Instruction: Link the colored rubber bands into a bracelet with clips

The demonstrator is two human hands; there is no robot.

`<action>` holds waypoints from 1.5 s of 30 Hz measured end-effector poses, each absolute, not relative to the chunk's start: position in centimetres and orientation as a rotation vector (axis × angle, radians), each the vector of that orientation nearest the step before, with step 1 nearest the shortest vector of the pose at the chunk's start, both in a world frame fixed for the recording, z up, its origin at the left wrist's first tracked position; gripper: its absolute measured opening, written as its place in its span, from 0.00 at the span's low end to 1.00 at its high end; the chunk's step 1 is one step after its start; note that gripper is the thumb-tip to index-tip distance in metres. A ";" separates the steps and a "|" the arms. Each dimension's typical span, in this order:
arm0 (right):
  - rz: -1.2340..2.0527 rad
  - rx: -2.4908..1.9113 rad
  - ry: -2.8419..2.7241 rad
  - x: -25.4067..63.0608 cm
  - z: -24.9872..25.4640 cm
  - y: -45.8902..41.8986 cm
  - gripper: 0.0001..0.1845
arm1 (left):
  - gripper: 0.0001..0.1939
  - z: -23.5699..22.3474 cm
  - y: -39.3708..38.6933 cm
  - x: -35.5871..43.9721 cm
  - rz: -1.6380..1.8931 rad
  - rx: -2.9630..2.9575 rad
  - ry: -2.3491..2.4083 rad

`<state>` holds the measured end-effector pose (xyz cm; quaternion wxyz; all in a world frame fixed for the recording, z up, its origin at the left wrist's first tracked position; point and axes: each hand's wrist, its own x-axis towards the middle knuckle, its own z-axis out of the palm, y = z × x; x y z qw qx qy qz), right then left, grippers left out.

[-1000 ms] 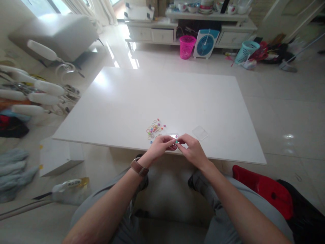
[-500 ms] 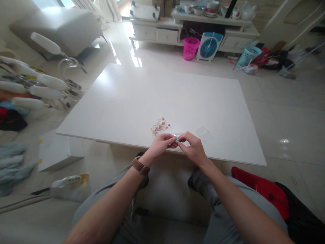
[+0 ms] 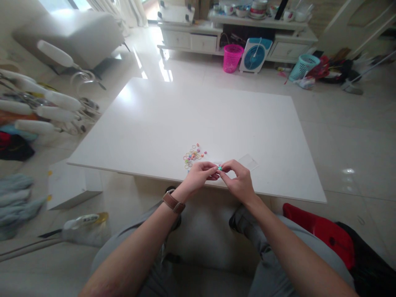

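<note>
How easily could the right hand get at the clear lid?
Probably yes: the clear lid lies beside the right hand with nothing between, though its grip seems busy with a small green piece.

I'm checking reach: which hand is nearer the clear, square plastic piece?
Right: the right hand is just left of the clear, square plastic piece; the left hand is farther left.

green piece point(image 3: 219, 168) | white tabletop point(image 3: 198, 119) | brown watch strap point(image 3: 173, 202)

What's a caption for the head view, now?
Both hands pinch a small green piece beside scattered colorful rings.
</note>
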<state>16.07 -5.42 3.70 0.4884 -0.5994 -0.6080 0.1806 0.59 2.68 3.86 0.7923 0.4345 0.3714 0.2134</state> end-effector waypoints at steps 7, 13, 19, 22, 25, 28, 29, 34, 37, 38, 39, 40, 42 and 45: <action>0.384 -1.511 -1.386 16.8 4.0 -5.8 0.05 | 0.12 3.8 2.9 1.5 0.445 0.985 0.900; 0.414 -1.553 -1.355 17.5 4.2 -5.8 0.05 | 0.10 3.2 4.7 1.2 0.665 0.827 1.140; 0.421 -1.560 -1.407 17.9 4.4 -5.9 0.07 | 0.10 2.7 6.7 0.4 0.825 0.663 1.163; 0.426 -1.572 -1.415 18.0 4.2 -6.0 0.10 | 0.10 2.7 6.9 0.4 0.870 0.610 1.149; 0.430 -1.592 -1.416 17.9 4.0 -5.9 0.11 | 0.10 2.9 6.4 0.6 0.847 0.658 1.119; 0.457 -1.610 -1.420 17.6 3.8 -5.7 0.12 | 0.09 3.1 5.3 0.9 0.751 0.799 1.062; 0.470 -1.611 -1.426 17.5 3.8 -5.7 0.12 | 0.09 3.1 4.9 1.0 0.713 0.853 1.041; 0.593 -1.609 -1.381 16.8 3.3 -5.3 0.13 | 0.11 3.5 3.5 1.2 0.611 1.146 0.889; 0.761 -1.577 -1.248 16.6 2.9 -5.1 0.17 | 0.07 4.1 3.1 1.0 0.613 1.440 0.845; 0.815 -1.554 -1.199 16.6 2.8 -5.0 0.18 | 0.05 4.3 3.0 0.9 0.615 1.529 0.841; 0.859 -1.529 -1.153 16.5 2.7 -4.8 0.19 | 0.04 4.6 2.9 0.9 0.620 1.600 0.842; 0.895 -1.504 -1.110 16.5 2.7 -4.7 0.20 | 0.04 4.8 2.8 0.8 0.625 1.653 0.842; 0.937 -1.466 -1.043 16.4 2.7 -4.4 0.21 | 0.05 5.1 2.8 0.6 0.635 1.737 0.836; 0.948 -1.446 -1.001 16.4 2.5 -4.2 0.19 | 0.06 4.9 2.9 0.5 0.650 1.849 0.849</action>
